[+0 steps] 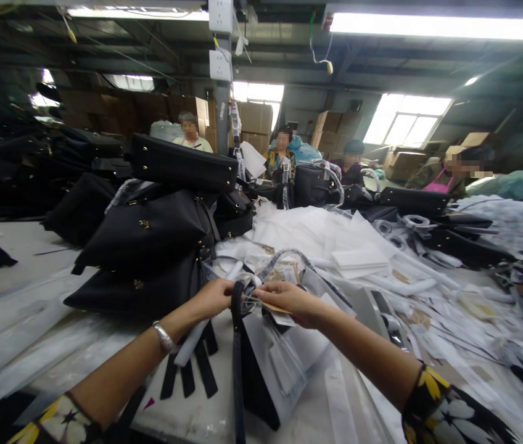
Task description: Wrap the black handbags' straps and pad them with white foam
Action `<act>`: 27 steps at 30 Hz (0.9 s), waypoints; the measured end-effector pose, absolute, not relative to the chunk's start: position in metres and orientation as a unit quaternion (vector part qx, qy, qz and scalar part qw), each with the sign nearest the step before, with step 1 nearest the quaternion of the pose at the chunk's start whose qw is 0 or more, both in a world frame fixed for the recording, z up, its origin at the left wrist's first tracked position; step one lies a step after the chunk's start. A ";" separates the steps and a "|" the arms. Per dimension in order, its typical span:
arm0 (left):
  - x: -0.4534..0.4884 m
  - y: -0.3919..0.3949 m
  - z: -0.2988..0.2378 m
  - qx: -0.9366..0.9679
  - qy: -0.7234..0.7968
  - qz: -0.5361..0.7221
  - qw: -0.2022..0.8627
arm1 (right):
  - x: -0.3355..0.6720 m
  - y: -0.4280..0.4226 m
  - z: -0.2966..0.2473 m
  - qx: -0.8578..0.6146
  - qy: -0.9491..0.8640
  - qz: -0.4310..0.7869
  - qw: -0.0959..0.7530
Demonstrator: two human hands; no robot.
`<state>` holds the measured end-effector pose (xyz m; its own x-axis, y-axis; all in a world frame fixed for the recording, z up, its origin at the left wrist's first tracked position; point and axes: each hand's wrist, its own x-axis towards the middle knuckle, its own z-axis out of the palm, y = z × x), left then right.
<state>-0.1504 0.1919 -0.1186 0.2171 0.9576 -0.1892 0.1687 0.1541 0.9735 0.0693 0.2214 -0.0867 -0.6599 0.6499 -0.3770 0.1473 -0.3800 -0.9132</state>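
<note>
My left hand (215, 297) is closed round a black strap (236, 345) of a black handbag (261, 376) that lies on the table in front of me. My right hand (289, 302) pinches a small tan tag (274, 307) next to the strap's top end. The bag is partly covered in clear plastic wrap. A silver bracelet (164, 337) sits on my left wrist. More loose black straps (197, 364) hang below my left hand.
A stack of black handbags (150, 240) rises to the left. White paper and wrapping sheets (317, 234) cover the table's middle and right side. Several people sit at the far end. Cardboard boxes (256, 117) stand behind them.
</note>
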 end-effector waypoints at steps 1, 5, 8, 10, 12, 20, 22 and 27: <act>-0.158 0.189 -0.116 0.547 0.532 0.357 0.538 | 0.068 0.219 -0.091 -0.387 -0.539 0.719 0.206; -0.176 0.168 -0.113 0.531 0.579 0.383 0.486 | 0.061 0.218 -0.106 -0.350 -0.486 0.763 0.243; -0.176 0.149 -0.116 0.498 0.593 0.420 0.473 | 0.056 0.219 -0.110 -0.329 -0.422 0.816 0.219; -0.172 0.136 -0.120 0.467 0.584 0.452 0.486 | 0.054 0.217 -0.110 -0.322 -0.393 0.837 0.203; -0.166 0.124 -0.125 0.434 0.560 0.492 0.507 | 0.051 0.213 -0.110 -0.285 -0.390 0.857 0.181; -0.137 0.102 -0.171 0.312 0.503 0.651 0.475 | 0.025 0.206 -0.135 -0.292 -0.680 0.629 0.240; -0.132 0.101 -0.181 0.291 0.504 0.676 0.452 | 0.017 0.207 -0.141 -0.319 -0.759 0.489 0.288; -0.128 0.098 -0.197 0.250 0.509 0.708 0.421 | 0.003 0.204 -0.152 -0.289 -0.787 0.446 0.312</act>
